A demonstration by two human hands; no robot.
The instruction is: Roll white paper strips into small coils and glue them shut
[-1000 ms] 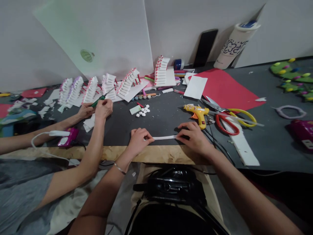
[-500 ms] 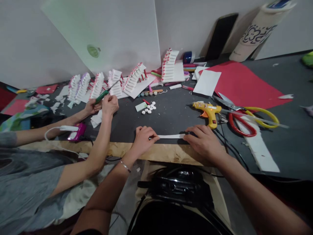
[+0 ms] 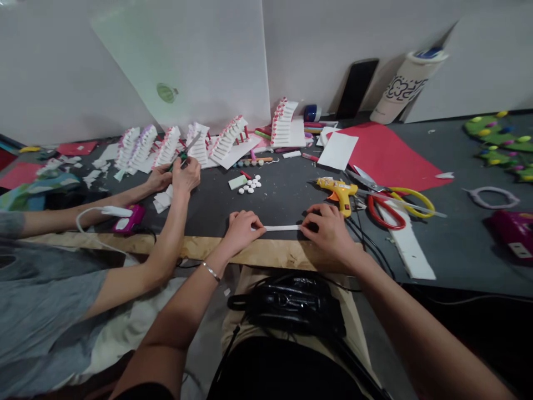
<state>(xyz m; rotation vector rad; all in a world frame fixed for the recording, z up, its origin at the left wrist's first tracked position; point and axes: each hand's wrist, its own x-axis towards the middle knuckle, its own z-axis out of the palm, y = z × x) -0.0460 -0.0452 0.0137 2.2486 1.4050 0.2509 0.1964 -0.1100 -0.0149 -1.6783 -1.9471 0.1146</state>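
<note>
In the head view, the left hand [image 3: 244,229] and the right hand [image 3: 328,233] each pinch one end of a white strip [image 3: 282,228], fingers clenched on it. The strip lies flat between them on the dark table [image 3: 283,200], close to its near wooden edge. A yellow glue gun [image 3: 338,191] sits just beyond the right hand, with scissors [image 3: 395,204] beside it. Farther left, a co-worker's hands [image 3: 179,175] grip a green-handled tool [image 3: 180,158] near a small heap of white discs [image 3: 249,186].

A thin white strip [image 3: 282,228] was held flat and level on the dark table, near its front edge.
</note>
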